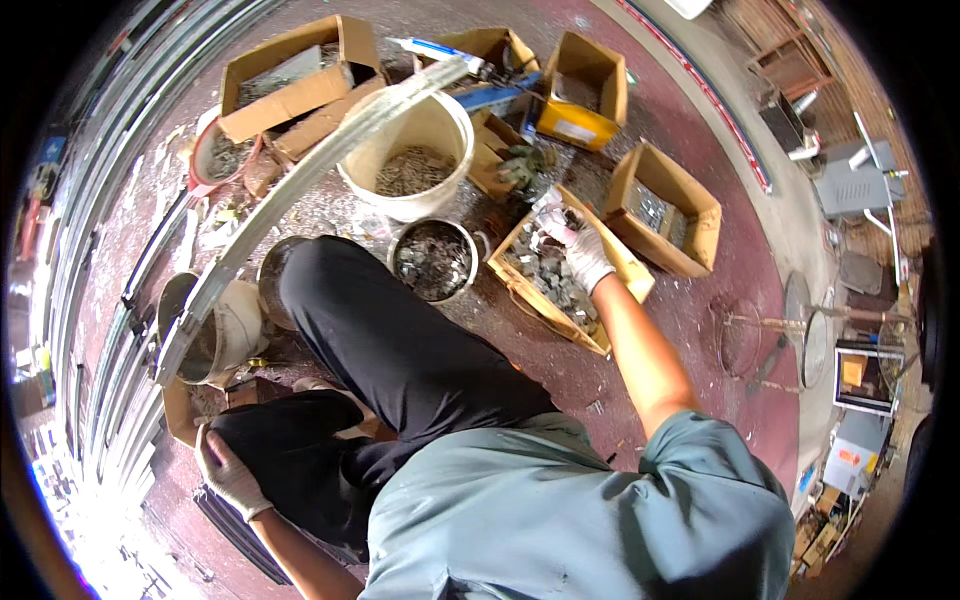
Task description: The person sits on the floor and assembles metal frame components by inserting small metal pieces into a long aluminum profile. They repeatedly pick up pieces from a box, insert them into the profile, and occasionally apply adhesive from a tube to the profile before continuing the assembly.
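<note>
My right hand, in a white work glove, reaches into a wooden box of small grey metal pieces. Its fingers are closed around a small silvery piece at the box's far end; the exact shape is unclear. Low on the left, my left hand, also gloved, lies on my black-trousered knee with its fingers stretched out. A long pale metal profile slants across the left side, passing in front of a white bucket of small brownish metal parts.
A metal pot of dark scraps stands beside the wooden box. Cardboard boxes, a yellow carton and a red basin stand farther back. Long metal bars line the left; a tipped bucket is near my knee.
</note>
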{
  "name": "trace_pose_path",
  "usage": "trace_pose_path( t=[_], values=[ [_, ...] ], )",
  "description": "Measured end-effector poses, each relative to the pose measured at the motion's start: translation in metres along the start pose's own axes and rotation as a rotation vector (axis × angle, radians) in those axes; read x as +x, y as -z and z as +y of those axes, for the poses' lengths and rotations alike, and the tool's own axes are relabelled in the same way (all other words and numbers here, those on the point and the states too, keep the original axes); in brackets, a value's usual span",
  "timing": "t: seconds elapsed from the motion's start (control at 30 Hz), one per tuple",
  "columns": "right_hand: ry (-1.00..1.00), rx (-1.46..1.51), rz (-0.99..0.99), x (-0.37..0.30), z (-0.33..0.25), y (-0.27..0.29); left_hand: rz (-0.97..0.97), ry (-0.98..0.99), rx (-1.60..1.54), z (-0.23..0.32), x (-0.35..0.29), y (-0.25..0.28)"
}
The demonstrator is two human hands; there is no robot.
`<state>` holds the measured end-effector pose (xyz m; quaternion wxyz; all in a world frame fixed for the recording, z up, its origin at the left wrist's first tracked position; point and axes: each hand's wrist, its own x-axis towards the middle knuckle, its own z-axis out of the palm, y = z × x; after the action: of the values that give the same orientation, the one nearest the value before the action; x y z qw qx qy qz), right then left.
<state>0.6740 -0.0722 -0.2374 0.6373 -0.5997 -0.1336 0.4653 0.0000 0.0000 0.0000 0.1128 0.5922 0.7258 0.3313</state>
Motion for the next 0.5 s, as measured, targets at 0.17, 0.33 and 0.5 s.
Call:
trace_pose_path(
  t=[0.17, 0.33, 0.5],
  values=[
    [0.175, 0.085, -0.387, -0.033, -0.133, -0.140, -0.110, -0.052, -0.355, 0.061, 0.018, -0.021],
    [0.151, 0.055, -0.632, -0.053, -0.170, -0.303, -0.237, -0.086, -0.503, 0.095, 0.061, -0.043],
    [0.228, -0.115, -0.948, -0.093, -0.177, -0.471, -0.269, 0.049, -0.718, 0.125, 0.135, -0.050]
  ],
)
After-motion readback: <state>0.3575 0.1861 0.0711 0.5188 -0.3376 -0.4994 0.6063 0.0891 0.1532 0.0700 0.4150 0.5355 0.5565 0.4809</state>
